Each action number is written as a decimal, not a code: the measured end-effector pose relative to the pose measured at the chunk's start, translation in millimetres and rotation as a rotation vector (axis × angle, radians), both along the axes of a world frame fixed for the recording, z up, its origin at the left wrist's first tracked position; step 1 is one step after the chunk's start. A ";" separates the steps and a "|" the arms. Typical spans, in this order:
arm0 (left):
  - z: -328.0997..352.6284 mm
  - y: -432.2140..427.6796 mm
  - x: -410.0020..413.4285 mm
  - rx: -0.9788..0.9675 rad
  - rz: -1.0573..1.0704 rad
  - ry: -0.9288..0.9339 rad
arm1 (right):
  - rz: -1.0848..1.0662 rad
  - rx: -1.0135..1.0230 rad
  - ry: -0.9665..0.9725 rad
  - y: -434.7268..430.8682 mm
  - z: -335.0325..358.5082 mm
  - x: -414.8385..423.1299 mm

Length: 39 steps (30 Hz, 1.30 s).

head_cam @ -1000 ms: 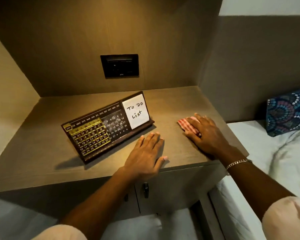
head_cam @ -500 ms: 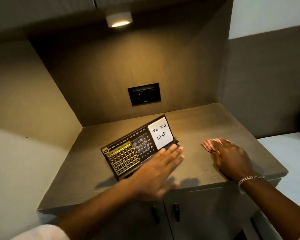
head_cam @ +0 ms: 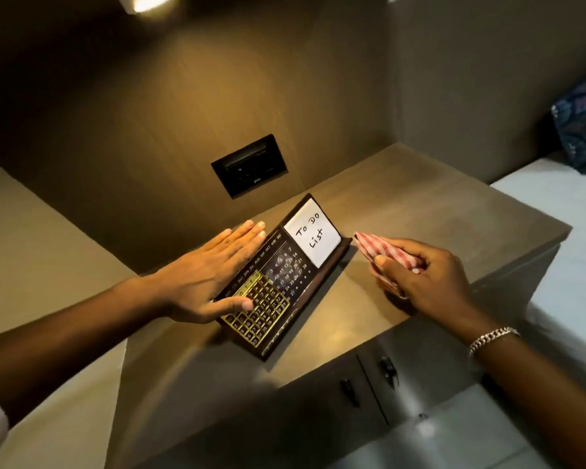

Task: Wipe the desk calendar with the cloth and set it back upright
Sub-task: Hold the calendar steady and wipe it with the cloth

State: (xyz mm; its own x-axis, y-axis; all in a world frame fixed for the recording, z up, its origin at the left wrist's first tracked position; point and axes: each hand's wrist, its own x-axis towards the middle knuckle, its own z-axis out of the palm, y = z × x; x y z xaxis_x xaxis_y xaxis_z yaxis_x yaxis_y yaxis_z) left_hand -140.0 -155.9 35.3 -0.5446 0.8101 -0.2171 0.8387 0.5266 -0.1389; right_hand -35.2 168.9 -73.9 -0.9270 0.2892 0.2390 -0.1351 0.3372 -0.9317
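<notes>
The dark desk calendar stands tilted back on the brown cabinet top, with a gold date grid at its left and a white "To Do List" note at its right. My left hand is at the calendar's left end, fingers straight along its top back edge and thumb touching the gold grid on the front. My right hand holds the folded red-and-white checked cloth just right of the calendar, lifted off the surface.
A black switch plate is set in the back wall. A lamp glows overhead. Cabinet doors with dark handles are below the top. A bed with a patterned pillow lies to the right.
My left hand moved from the cabinet's front edge up to the calendar's left end. My right hand picked the cloth up off the surface and brought it toward the calendar. The view shifted.
</notes>
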 end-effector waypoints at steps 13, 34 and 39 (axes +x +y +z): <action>-23.3 -4.9 -4.5 0.154 -0.053 -0.142 | -0.084 -0.073 0.025 -121.3 9.9 -23.5; -25.5 2.7 8.4 0.202 0.049 -0.213 | -0.068 0.214 -0.054 -114.8 15.9 -30.1; -25.0 4.2 11.1 0.234 0.050 -0.225 | 0.014 0.054 -0.101 -132.5 13.6 -17.2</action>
State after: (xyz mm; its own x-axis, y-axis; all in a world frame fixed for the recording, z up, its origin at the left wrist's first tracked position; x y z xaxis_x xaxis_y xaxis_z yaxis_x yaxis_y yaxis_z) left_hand -129.0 -151.7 10.3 -0.5447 0.8255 -0.1476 0.8067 0.5639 0.1769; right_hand -52.5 36.4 -60.3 -0.9511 0.2650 0.1587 -0.0461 0.3862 -0.9212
